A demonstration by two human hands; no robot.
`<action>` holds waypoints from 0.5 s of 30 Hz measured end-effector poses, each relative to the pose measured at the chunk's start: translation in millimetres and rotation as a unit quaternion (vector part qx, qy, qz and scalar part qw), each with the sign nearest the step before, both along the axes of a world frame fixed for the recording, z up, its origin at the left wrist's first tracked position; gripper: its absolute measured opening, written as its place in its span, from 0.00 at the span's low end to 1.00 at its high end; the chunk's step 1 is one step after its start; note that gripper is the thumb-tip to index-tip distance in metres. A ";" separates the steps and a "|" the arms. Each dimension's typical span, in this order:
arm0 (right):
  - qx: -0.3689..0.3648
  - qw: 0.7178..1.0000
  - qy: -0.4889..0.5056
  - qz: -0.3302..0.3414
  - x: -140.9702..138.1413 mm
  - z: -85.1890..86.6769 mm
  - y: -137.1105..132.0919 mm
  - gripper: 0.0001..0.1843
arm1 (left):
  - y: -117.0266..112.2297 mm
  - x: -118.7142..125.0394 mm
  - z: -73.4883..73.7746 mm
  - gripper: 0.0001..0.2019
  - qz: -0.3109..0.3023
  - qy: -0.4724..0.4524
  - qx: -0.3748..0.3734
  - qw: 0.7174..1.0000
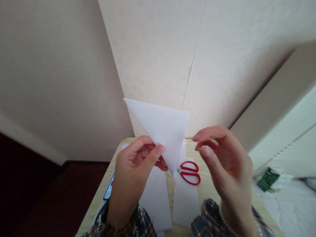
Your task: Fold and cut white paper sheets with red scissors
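Observation:
A white sheet of paper [163, 121], folded into a triangle, is held up above the small table. My left hand [138, 164] pinches its lower left edge, with the thumb in front and the fingers behind. My right hand [222, 161] hovers to the right of the paper, apart from it, its fingers curved and the thumb separated, with nothing in it. Red-handled scissors [189, 172] lie on the table below, between my hands; their blades are largely hidden by the folded paper.
Other white paper pieces [158, 200] lie on the light wooden table [209, 191]. Part of a phone [108, 187] shows beside my left wrist. A pale wall [158, 49] stands directly behind the table. At right, a green packet [268, 179] rests on a white surface.

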State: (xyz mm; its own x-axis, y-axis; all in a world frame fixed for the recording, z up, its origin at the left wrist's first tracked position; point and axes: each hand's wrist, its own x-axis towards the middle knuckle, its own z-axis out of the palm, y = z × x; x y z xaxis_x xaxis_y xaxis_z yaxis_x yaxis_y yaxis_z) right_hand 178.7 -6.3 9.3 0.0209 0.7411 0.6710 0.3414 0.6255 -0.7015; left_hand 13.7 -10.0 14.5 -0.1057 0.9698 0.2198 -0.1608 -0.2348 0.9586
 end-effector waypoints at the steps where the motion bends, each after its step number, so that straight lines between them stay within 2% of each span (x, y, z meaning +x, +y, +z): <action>1: -0.059 0.996 -0.021 0.057 0.6 1.2 1.0 0.08 | -0.4 0.2 0.8 0.06 0.011 0.009 0.003 1.000; 3: -0.134 0.977 -0.069 0.149 -0.2 3.0 2.6 0.18 | -1.3 1.2 1.4 0.06 0.033 0.024 0.010 0.999; 5: -0.163 0.963 -0.088 0.194 -3.4 4.0 3.2 0.20 | -2.1 2.5 0.8 0.05 0.052 0.039 0.022 0.998; 9: -0.209 0.948 -0.097 0.222 -9.2 5.1 2.3 0.17 | -2.2 3.5 -2.1 0.04 0.069 0.057 0.033 0.995; 15: -0.222 0.945 -0.064 0.230 -9.0 5.7 4.7 0.16 | 1.1 3.5 -4.5 0.03 0.060 0.006 0.012 0.998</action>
State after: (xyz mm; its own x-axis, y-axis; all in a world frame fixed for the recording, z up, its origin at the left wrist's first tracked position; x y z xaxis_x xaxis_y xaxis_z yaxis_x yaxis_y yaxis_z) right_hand 169.7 -1.7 15.1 -0.4325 0.8611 0.2672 0.2043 0.3822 -0.9012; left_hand 17.3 -8.9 10.0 -0.2188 0.9447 0.2443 -0.1183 -0.2742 0.9544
